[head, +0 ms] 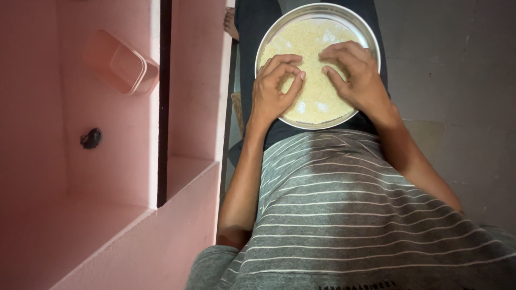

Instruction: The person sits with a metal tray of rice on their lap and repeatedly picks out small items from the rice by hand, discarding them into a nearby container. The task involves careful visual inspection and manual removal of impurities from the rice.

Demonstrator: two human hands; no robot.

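A round steel plate rests on my lap, covered with a layer of pale yellowish grains. My left hand lies on the grains at the plate's left side, fingers curled with thumb and forefinger close together. My right hand lies on the grains at the right side, fingers bent and spread, fingertips touching the grains. The two hands are a few centimetres apart. Neither hand grips anything that I can make out.
I wear a grey striped shirt and dark trousers. A pink wall with a ledge stands at my left. A pink plastic box and a small dark object are on it. Grey floor lies at the right.
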